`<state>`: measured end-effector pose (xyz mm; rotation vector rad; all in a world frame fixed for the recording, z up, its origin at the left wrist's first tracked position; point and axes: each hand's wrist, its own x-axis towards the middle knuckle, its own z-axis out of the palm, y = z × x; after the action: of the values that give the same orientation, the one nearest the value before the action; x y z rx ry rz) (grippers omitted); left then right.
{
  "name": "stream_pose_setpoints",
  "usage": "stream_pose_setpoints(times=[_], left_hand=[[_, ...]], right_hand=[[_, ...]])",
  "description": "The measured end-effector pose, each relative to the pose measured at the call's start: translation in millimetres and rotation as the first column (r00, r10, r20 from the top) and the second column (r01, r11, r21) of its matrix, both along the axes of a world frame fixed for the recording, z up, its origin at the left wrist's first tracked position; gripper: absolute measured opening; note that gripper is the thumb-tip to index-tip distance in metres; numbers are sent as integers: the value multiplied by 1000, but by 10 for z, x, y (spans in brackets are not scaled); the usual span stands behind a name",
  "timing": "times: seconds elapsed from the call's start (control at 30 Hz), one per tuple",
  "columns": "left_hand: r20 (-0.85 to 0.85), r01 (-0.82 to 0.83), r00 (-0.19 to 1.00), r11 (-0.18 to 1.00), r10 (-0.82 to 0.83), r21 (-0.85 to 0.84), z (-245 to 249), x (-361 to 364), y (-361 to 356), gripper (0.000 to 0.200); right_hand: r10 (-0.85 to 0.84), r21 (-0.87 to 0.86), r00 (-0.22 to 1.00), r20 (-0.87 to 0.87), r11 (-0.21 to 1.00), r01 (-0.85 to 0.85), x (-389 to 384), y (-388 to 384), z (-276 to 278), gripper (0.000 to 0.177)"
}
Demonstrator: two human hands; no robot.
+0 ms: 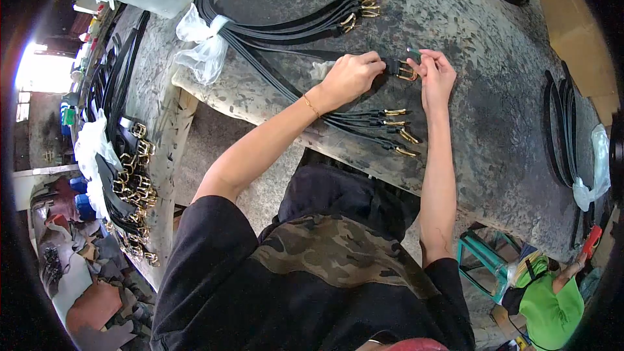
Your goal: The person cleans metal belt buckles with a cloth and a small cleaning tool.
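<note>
My left hand [351, 80] is closed on a black belt [391, 67] close to its gold buckle [407, 71], just above the table. A bit of whitish cloth [320, 69] shows beside that hand. Right of the buckle, my right hand [435, 79] pinches a small, thin dark-green thing [413, 54] whose kind I cannot make out. More black belts [292, 31] with gold buckles fan out above my left hand, tied with a clear plastic bag [207, 36]. Several belts of the same bundle lie below my hands, their gold buckles [406, 135] toward the right.
The worn, stained table [500, 123] curves around me. A heap of buckled belts [133, 182] lies at the left, and coiled belts [562, 130] at the right. Leather scraps [94, 299] pile up low left. A person in a green shirt [552, 305] is at lower right.
</note>
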<state>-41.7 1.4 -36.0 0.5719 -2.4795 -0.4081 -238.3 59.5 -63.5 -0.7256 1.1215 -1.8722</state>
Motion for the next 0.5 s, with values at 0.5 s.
stream_pose_setpoints(times=[0.5], left_hand=[[4,-149,987,905,161,398,63,19,-100,15]], right_hand=[[15,-20,998,60,1000,-14,-23,33,24,11]])
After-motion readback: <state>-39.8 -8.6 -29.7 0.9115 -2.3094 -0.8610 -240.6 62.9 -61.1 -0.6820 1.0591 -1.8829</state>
